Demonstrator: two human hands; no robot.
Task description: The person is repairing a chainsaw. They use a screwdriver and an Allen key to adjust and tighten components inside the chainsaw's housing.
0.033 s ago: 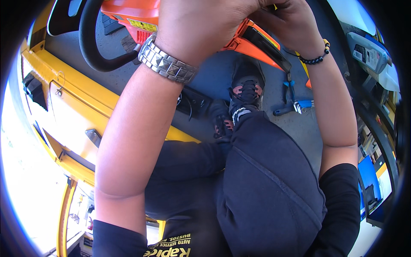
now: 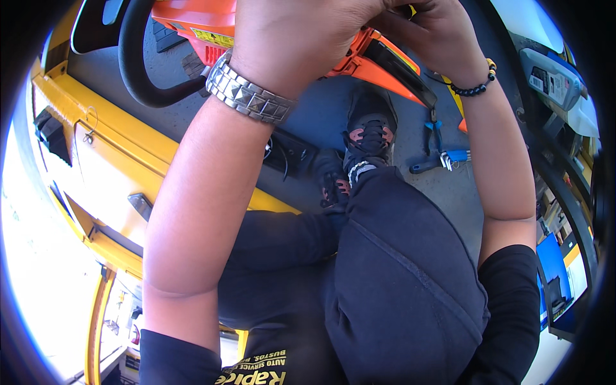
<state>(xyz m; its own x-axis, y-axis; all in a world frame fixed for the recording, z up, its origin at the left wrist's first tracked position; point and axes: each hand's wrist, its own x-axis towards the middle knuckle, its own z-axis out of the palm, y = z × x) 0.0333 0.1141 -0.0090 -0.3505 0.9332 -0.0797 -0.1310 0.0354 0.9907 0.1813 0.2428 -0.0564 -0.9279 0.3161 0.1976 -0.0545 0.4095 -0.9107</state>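
Note:
An orange chainsaw (image 2: 199, 19) with a black curved handle (image 2: 144, 96) stands at the top of the view. My left hand (image 2: 301, 38), a metal watch on its wrist, reaches over the saw's body, and its fingers are hidden or cut off by the upper edge. The saw's orange and black rear part (image 2: 391, 67) shows below my two hands. Close to the left one, my right hand (image 2: 436, 32) has its fingers curled in over the saw, with a beaded bracelet at the wrist. What its fingertips hold, if anything, is hidden.
Blue-handled pliers (image 2: 432, 131) and a blue hex key set (image 2: 457, 156) lie on the grey surface near my shoe (image 2: 371, 131). A yellow metal frame (image 2: 122, 122) runs along the left. Plastic bottles (image 2: 552, 80) stand at the right beside a dark curved frame.
My left hand and wrist have shifted very slightly to the left. The saw and the tools stay where they were.

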